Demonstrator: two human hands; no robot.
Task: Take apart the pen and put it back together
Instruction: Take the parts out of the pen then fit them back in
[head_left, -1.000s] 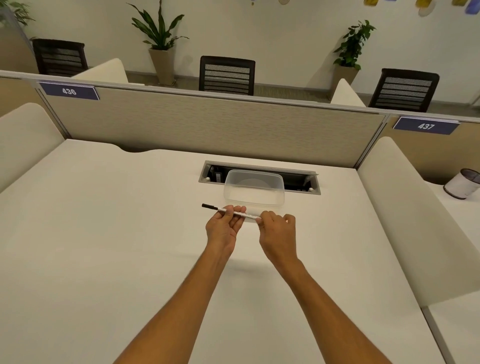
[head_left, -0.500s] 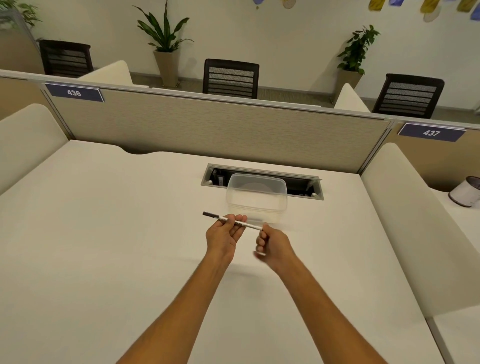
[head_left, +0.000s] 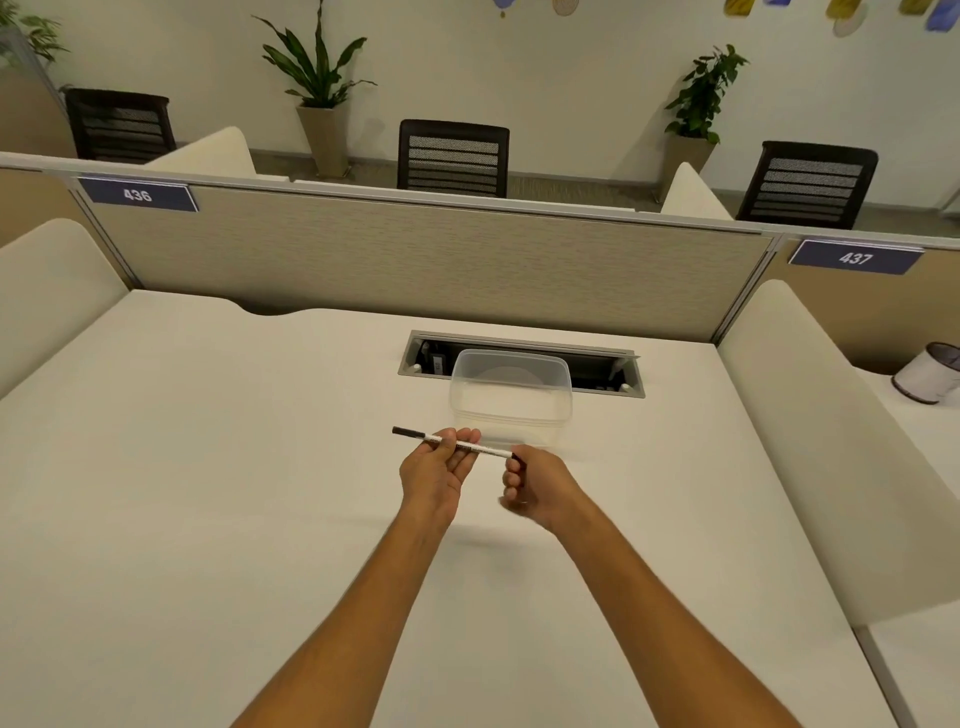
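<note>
A thin white pen (head_left: 483, 448) with a black tip on its left end is held level above the white desk (head_left: 208, 467). My left hand (head_left: 434, 475) pinches the barrel near its middle, palm up. My right hand (head_left: 543, 488) is curled at the pen's right end, with its fingers closed on a small dark piece, the pen cap (head_left: 521, 466). The right hand is slightly blurred. I cannot tell whether the cap still touches the barrel.
A clear plastic container (head_left: 511, 400) stands just behind the hands, in front of a cable opening (head_left: 602, 371) in the desk. A beige partition (head_left: 415, 260) closes the back, and padded side panels (head_left: 805, 415) flank the desk. A white cup (head_left: 927, 374) sits at the far right.
My right hand has slid off the barrel toward its right end, turned and curled around the dark cap. The left hand keeps the pen at about the same place.
</note>
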